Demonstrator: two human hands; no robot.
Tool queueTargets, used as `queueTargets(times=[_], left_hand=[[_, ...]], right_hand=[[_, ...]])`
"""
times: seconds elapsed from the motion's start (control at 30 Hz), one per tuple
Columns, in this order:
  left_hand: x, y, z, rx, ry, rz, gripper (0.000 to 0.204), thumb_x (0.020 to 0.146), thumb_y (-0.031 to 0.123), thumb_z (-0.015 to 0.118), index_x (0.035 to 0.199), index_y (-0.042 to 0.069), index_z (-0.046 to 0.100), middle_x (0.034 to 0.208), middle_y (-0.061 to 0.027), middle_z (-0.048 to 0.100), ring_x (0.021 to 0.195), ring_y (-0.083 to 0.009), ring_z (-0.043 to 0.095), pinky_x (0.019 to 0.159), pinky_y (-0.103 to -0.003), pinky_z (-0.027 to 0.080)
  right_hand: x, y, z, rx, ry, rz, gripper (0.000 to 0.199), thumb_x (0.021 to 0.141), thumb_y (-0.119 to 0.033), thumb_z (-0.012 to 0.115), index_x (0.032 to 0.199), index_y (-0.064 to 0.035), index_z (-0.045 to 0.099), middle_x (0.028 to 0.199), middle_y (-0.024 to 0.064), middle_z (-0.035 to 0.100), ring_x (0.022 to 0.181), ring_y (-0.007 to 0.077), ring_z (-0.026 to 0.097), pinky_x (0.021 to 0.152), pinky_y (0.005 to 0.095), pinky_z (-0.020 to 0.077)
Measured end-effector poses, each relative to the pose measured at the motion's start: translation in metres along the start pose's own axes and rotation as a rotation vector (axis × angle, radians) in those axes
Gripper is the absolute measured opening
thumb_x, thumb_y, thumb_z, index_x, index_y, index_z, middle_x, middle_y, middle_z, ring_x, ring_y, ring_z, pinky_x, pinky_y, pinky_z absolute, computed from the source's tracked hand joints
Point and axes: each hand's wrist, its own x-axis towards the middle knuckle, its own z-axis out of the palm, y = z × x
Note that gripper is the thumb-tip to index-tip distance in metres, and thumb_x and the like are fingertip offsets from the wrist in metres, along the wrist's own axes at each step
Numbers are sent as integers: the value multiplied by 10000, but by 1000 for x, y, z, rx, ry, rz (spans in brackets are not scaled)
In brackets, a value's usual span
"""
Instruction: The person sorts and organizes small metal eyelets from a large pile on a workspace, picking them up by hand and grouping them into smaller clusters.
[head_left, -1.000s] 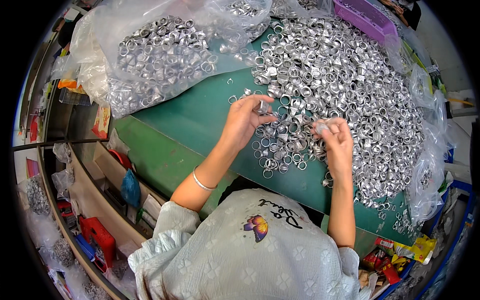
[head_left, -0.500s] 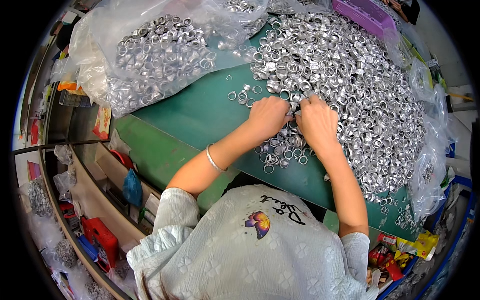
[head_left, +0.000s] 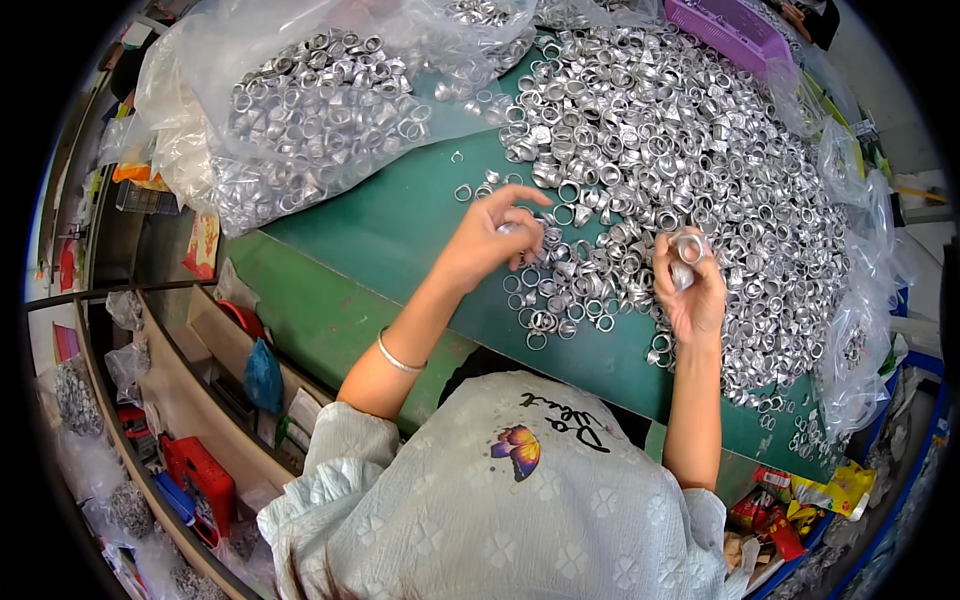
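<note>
A large heap of silver metal rings (head_left: 640,130) covers the right side of the green tabletop. My right hand (head_left: 692,300) is raised palm up over the heap's near part, its fingers closed on silver rings (head_left: 688,247); how many is unclear. To the left, my left hand (head_left: 492,238) hovers over the table with the index finger stretched out and the other fingers curled in. Something pale and shiny shows in that palm, mostly hidden and blurred. Below and between the hands lies a looser cluster of rings (head_left: 570,285).
At the far left lies a clear plastic bag (head_left: 290,170) full of rings. A purple basket (head_left: 735,35) stands at the back right. Crumpled plastic (head_left: 865,290) lines the right edge. Wooden shelving (head_left: 210,400) is at my left. Another person's hand (head_left: 797,18) shows at the top right.
My hands were close together at the heap's edge; now they are apart. The left has moved left, and the right has moved right and turned palm up with rings in it.
</note>
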Motion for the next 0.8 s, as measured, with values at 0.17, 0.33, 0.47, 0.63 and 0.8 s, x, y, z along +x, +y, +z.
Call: queueTargets(times=[0.17,0.33,0.47,0.63,0.8], left_hand=[[-11,-4,29,917,99,346,136,790,52,600,908,83,660,754,-67,585,633,-189,568,560,-322,451],[-8,-1,41,1357,-55,327,195,721,87,655,915,86,647,822,-73,561,742,-284,588,591,-396,461],[-2,-6,43,1409,-66,336,181,694,80,672,868,68,624,835,-73,554,757,-293,586,607,-402,464],[-5,3,35,1231,-32,299,206,656,124,729,775,61,573,821,-73,543,736,-301,575,596,-403,446],[-9,6,36,1253,-27,276,287,625,205,773,730,65,545,809,-61,533,701,-298,567,582,-403,429]], right_hand=[[-10,-3,8,29,7,105,182,817,-69,548,968,21,596,743,81,544,495,92,418,371,185,303],[-22,27,37,-1499,75,-179,110,748,-104,679,788,-6,648,649,63,548,542,180,524,508,305,416],[-25,46,48,-1874,142,-221,97,709,-90,699,762,-26,648,679,115,561,523,261,500,514,349,413],[-27,33,33,-1574,100,-117,106,710,-52,693,727,2,603,626,45,501,507,135,443,478,267,348],[-36,13,17,-1314,211,-145,130,737,-21,685,695,8,565,651,3,496,505,63,369,463,219,294]])
